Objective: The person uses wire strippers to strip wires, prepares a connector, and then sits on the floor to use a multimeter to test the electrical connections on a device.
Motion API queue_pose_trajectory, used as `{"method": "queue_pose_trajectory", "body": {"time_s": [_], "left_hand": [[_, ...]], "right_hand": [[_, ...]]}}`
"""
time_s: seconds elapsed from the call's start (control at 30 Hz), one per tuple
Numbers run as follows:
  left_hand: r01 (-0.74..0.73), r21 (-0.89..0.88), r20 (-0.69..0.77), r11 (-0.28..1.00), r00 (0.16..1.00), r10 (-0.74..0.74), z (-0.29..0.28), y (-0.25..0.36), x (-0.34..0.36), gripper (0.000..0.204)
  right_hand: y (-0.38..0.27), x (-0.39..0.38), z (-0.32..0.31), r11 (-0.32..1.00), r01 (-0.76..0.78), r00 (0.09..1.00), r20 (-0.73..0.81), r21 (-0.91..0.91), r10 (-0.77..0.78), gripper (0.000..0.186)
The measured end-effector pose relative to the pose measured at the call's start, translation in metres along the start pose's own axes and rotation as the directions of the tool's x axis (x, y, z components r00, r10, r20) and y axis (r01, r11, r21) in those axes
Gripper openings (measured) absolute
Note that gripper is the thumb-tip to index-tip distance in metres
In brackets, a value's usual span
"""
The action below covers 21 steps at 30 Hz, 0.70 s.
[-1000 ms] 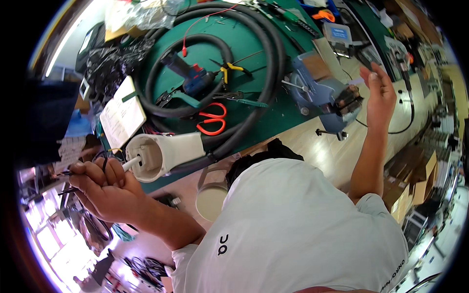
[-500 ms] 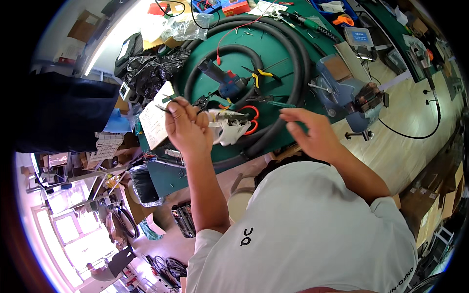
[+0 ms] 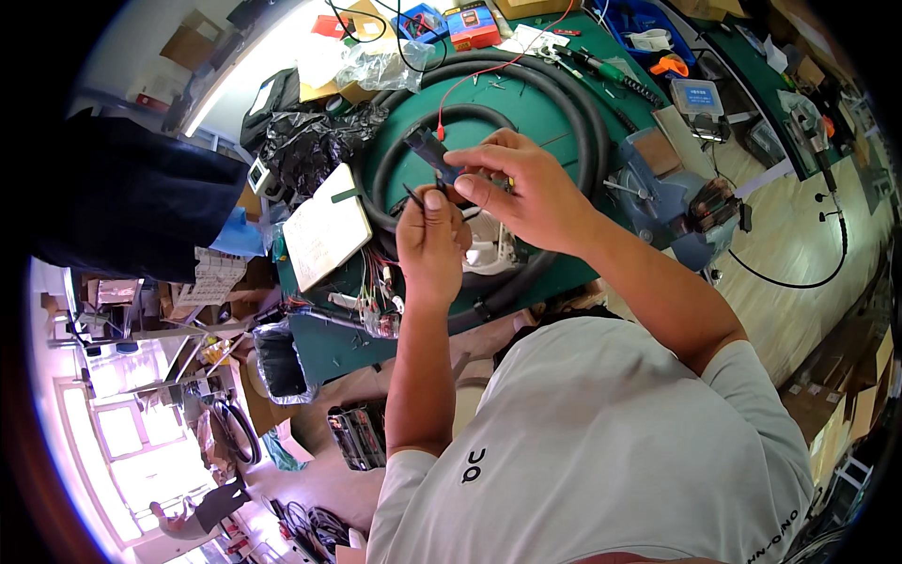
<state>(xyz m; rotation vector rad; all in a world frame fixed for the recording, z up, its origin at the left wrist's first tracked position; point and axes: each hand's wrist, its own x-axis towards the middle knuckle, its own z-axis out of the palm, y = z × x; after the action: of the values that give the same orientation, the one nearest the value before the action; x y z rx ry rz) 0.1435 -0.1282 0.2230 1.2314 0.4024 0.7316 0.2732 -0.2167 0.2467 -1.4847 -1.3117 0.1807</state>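
Note:
My left hand (image 3: 432,249) is closed around a thin black pointed piece (image 3: 412,195) whose tip sticks out past the thumb. Its full shape is hidden in the fist, so I cannot tell its kind. A second dark tip shows beside the thumb. Just right of it, my right hand (image 3: 526,193) reaches in with thumb and index finger apart, close to the left fingertips. Behind these fingers lies a blue and black power tool (image 3: 427,146), partly covered. Below the hands a white object (image 3: 489,246) rests on the green table (image 3: 324,343).
Thick black cable (image 3: 594,141) lies coiled around the work spot. An open notebook (image 3: 324,235) is at left, near a crumpled black bag (image 3: 315,141). Loose thin wires (image 3: 381,282) stand by my left wrist. A blue vise (image 3: 672,193) is at right.
My left hand has moved right, away from the notebook, still holding the thin dark piece. My right hand has come left and forward to meet it, covering the pliers and scissors. The view has shifted slightly.

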Motion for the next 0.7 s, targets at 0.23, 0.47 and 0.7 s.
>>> {"method": "queue_pose_trajectory", "body": {"time_s": [0.23,0.47,0.7], "left_hand": [[0.126,0.035,0.12,0.991,0.984,-0.129,0.012,-0.008,-0.003,0.018],[0.242,-0.14,0.179,0.96,0.96,-0.216,0.004,-0.015,0.001,0.023],[0.236,-0.063,0.201,0.97,0.955,-0.219,-0.005,-0.005,0.006,0.041]], "right_hand": [[0.014,0.007,-0.008,0.958,-0.151,0.972,0.214,0.246,0.098,0.022],[0.031,-0.002,-0.003,0.789,-0.342,0.938,0.232,0.51,0.256,0.019],[0.026,0.002,-0.007,0.994,-0.087,0.994,0.072,0.067,0.083,0.015]]}}
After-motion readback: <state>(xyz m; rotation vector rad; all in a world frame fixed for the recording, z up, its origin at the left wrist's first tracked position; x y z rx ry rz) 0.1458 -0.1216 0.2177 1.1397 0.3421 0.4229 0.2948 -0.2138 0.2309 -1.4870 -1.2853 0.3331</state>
